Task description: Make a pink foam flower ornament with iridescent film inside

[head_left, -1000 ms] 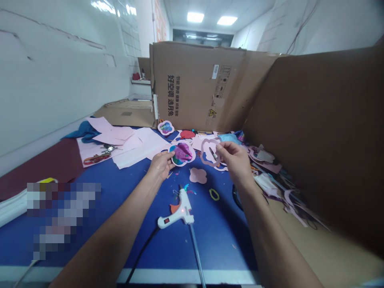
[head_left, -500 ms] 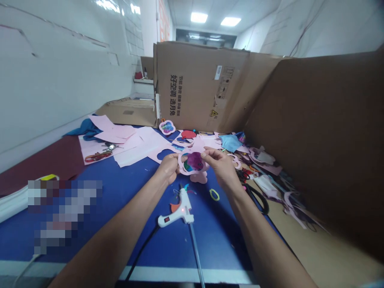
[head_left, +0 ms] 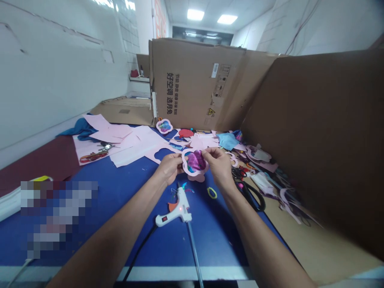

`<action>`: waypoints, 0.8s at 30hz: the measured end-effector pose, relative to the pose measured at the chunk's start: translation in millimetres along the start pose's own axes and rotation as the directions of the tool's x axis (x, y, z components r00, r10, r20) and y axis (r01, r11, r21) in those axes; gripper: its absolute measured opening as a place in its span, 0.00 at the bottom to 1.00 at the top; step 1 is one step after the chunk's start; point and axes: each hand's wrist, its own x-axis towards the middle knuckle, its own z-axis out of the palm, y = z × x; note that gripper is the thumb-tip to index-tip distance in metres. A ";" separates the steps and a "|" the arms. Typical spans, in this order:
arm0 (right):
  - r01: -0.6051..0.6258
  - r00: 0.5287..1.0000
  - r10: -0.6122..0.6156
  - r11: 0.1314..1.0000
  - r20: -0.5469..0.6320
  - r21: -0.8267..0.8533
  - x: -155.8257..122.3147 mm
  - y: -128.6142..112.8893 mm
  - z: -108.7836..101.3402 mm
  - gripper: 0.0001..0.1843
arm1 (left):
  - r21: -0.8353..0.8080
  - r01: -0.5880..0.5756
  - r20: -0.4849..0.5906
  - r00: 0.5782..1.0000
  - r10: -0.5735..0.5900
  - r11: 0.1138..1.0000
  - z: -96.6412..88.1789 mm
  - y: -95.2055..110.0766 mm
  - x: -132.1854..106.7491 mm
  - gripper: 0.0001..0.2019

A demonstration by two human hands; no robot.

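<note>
Both hands hold a pink paper flower-shaped frame above the blue table. Shiny purple and teal fabric fills its opening. My left hand grips the left edge between thumb and fingers. At the upper right edge, my right hand pinches the rim and fabric with thumb and forefinger. A plain pink scalloped piece shows just below the frame; whether it is attached I cannot tell. Nearer to me lies a white glue gun, its red light lit and a long glue stick poking from its back.
A yellow-green ring lies right of the glue gun. Pink paper sheets and a finished-looking flower are farther back. Black-handled scissors and scraps crowd the right. Tall cardboard walls the back and right. A power strip is left.
The flower frame has turned to face me more squarely, showing more of the fabric and less of the piece below. Both hands keep their hold. The whole view has shifted slightly.
</note>
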 end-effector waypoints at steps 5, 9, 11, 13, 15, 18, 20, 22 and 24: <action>0.019 1.000 -0.019 1.000 -0.017 0.000 -1.6 1.2 1.6 0.15 | -0.012 0.005 0.014 1.000 -0.005 1.000 -0.9 -3.0 0.8 0.10; 0.019 1.000 -0.019 1.000 -0.021 0.006 -1.3 3.0 2.2 0.16 | -0.012 0.016 0.001 1.000 -0.016 1.000 -0.9 -4.8 1.6 0.08; 0.018 1.000 -0.018 1.000 -0.021 -0.012 -1.0 3.6 2.1 0.16 | -0.009 0.012 -0.003 1.000 -0.012 1.000 -0.6 -5.1 1.8 0.06; 0.022 0.999 -0.023 0.999 -0.023 -0.030 -0.6 4.1 2.1 0.14 | -0.005 0.006 -0.003 1.000 -0.006 1.000 -0.2 -4.8 1.5 0.06; 0.029 0.999 -0.029 0.999 -0.024 -0.033 -0.1 4.8 2.2 0.13 | -0.004 0.005 -0.003 1.000 -0.005 1.000 0.1 -4.0 0.8 0.07; 0.041 0.999 -0.042 0.999 -0.033 -0.019 0.7 6.7 2.6 0.13 | -0.004 0.008 -0.003 1.000 -0.008 1.000 0.4 -2.7 -0.4 0.08; 0.046 0.998 -0.047 0.999 -0.033 -0.015 1.3 8.0 2.5 0.13 | -0.006 0.010 0.002 1.000 -0.010 1.000 0.6 -2.0 -0.9 0.08; 0.052 0.998 -0.052 0.998 -0.027 -0.026 1.8 9.1 2.2 0.14 | -0.013 0.013 0.004 1.000 -0.013 1.000 1.1 -1.6 -1.2 0.08; 0.061 0.998 -0.062 0.997 -0.023 -0.041 2.3 9.7 1.7 0.14 | -0.022 0.016 0.005 1.000 -0.016 1.000 1.9 -1.1 -1.6 0.08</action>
